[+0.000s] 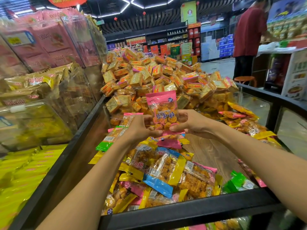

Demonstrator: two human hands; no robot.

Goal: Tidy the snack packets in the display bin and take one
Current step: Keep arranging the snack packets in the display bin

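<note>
A pink-topped clear snack packet (pixel 163 110) stands upright above the display bin (pixel 191 207), held between both hands. My left hand (pixel 141 128) pinches its lower left edge and my right hand (pixel 187 123) pinches its lower right edge. Below them lie several loose snack packets (pixel 166 170) in pink, yellow, blue and green wrappers, heaped in the bin's near half. Bare wooden bin floor (pixel 209 153) shows on the right of the heap.
A big pile of square orange biscuit packs (pixel 157 75) fills the section behind a clear divider (pixel 232 95). Clear boxes of pink and gold packets (pixel 49 47) stand on the left, yellow packets (pixel 21 171) below them. A person in a red shirt (pixel 249 34) stands at the back right.
</note>
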